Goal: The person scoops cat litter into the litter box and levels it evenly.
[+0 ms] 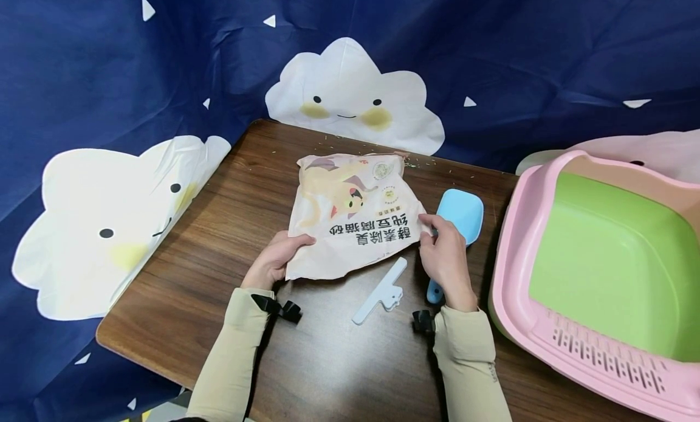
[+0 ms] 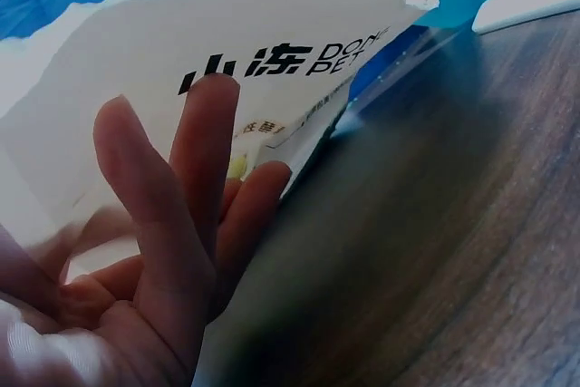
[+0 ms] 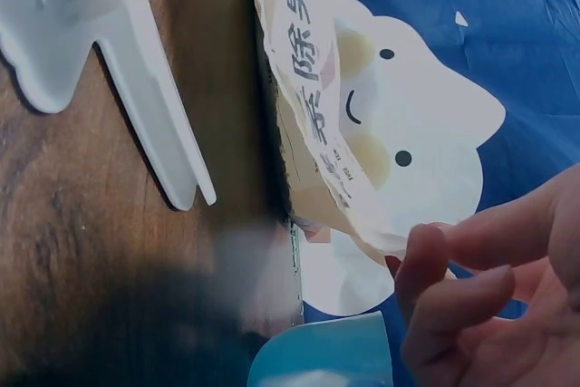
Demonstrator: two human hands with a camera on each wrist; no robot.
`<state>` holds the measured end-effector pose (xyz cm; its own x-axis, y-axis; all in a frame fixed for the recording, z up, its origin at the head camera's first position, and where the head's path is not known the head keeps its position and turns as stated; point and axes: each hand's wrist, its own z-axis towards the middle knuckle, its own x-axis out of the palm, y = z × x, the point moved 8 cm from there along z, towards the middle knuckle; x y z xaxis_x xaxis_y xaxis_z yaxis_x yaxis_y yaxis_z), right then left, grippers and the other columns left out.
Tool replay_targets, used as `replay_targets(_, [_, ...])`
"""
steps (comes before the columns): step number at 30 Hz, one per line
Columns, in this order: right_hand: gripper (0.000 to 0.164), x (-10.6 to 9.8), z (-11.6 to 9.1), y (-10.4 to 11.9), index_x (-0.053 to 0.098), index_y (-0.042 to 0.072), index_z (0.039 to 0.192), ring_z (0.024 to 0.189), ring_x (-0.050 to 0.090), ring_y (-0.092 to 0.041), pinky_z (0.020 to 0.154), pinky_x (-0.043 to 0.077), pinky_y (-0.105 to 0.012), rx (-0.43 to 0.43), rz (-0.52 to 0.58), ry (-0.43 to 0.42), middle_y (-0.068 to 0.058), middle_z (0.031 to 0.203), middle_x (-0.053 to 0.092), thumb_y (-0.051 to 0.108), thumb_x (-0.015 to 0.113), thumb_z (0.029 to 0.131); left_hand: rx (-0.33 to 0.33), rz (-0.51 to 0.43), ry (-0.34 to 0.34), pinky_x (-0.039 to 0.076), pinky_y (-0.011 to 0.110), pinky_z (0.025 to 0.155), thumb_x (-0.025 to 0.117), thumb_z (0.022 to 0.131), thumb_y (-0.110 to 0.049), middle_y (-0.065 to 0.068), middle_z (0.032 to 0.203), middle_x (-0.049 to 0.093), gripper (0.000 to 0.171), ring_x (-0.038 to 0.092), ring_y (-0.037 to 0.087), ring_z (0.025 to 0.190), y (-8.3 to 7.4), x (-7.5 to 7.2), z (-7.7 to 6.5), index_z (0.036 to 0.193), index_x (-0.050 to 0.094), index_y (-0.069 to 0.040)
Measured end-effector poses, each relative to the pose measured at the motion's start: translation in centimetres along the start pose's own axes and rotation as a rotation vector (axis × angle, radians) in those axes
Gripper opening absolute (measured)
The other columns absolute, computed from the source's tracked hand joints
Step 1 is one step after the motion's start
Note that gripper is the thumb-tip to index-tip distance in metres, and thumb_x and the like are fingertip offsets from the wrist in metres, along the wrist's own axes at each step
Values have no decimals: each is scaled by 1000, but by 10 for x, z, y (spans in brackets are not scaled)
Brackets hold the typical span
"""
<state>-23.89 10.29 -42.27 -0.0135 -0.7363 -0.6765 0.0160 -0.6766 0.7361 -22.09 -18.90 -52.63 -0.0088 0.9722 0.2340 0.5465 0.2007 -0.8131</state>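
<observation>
A pale pink cat litter bag [image 1: 355, 209] with a cat drawing is held between both hands, its printing upside down in the head view. My left hand [image 1: 276, 258] grips the near left corner, thumb on top. In the left wrist view, several of its fingers [image 2: 207, 138] extend along the bag's underside. The right hand [image 1: 445, 258] pinches the near right corner; the right wrist view shows thumb and fingertips at the bag's edge [image 3: 358, 228]. Below the bag lies a white sealing clip [image 1: 377, 295]. A blue scoop [image 1: 465, 212] lies partly hidden behind my right hand.
To the right stands a pink litter box [image 1: 505, 276] with a green inside. Small crumbs [image 1: 421, 162] are scattered near the far edge of the brown wooden table [image 1: 180, 288]. A dark blue cloth [image 1: 492, 39] with cloud faces hangs behind.
</observation>
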Motion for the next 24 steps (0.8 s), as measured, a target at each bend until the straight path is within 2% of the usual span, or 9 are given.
replay_targets(11, [36, -2, -2, 0, 59, 5, 130, 81, 62, -27, 70, 44, -31, -15, 18, -1, -18, 106, 62, 6, 48, 96, -21, 60, -13, 58, 25, 59, 56, 90, -12, 0, 77, 68, 21, 69, 12, 67, 2, 0, 1, 106, 52, 0])
replay_targets(18, [36, 0, -2, 0, 57, 6, 132, 86, 53, -27, 71, 42, -32, -2, -3, 44, -18, 125, 59, 11, 51, 96, 15, 111, -15, 58, 27, 60, 58, 90, -12, 0, 78, 69, 25, 69, 13, 68, -2, -3, -2, 110, 53, 2])
replay_targets(24, [37, -4, -3, -2, 56, 6, 132, 85, 58, -27, 71, 45, -32, 23, -6, 71, -18, 120, 62, 12, 53, 96, 56, 165, -39, 58, 28, 61, 61, 89, -10, -1, 80, 68, 31, 69, 13, 69, -8, -5, -3, 116, 51, 2])
